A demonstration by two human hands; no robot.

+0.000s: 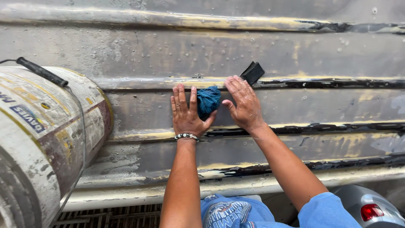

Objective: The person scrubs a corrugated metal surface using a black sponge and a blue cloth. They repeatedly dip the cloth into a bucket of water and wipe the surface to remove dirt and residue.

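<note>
Blue rag (pixel 208 100) sits bunched between both hands, elongated vertically.

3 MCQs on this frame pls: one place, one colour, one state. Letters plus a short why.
1. Where does the cloth lie?
A. between the two hands
B. on the bucket
C. on the floor grate

2. What colour is the cloth?
A. red
B. blue-teal
C. white

3. How does the left hand rest?
A. closed in a fist
B. gripping the bucket handle
C. flat, fingers spread on the panel

Key:
1 A: it sits bunched between the left hand and the right hand, against the ribbed metal panel.
2 B: the fabric is plainly blue-teal.
3 C: the palm lies flat on the wet panel, thumb touching the cloth.
</note>
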